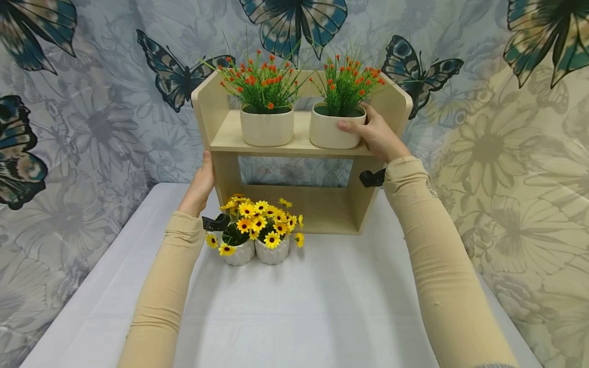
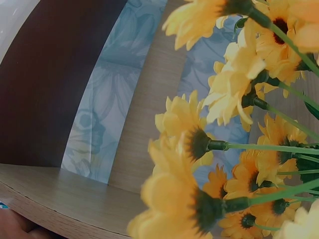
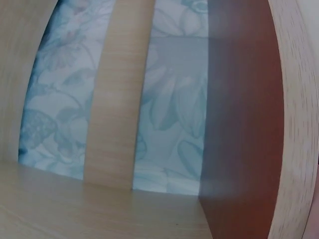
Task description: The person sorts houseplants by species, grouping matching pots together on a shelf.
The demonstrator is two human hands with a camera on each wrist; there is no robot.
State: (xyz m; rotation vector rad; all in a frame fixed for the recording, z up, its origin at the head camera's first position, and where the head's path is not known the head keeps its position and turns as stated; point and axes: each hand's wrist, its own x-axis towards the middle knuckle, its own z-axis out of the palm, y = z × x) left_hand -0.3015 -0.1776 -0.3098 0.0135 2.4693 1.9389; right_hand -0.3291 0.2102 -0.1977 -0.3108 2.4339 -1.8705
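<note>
On the upper board of a two-tier wooden shelf [image 1: 280, 191] stand two cream pots of orange-red flowers. My right hand [image 1: 379, 134] grips the right flower pot [image 1: 333, 130], thumb across its front and the other fingers partly hidden behind it. The left flower pot [image 1: 267, 128] stands beside it, untouched. My left hand [image 1: 201, 184] rests against the outside of the shelf's left side panel, thumb pointing up. In the left wrist view, part of that hand shows at the panel's outer edge, beside close yellow flowers [image 2: 174, 184].
Two small white pots [image 1: 272, 251] of yellow flowers stand on the white-covered table [image 1: 299, 317], in front of the shelf's lower left. Behind hangs a butterfly-patterned cloth [image 1: 110, 117]. The right wrist view looks into the lower compartment, with a wooden back rail [image 3: 117, 99] across it.
</note>
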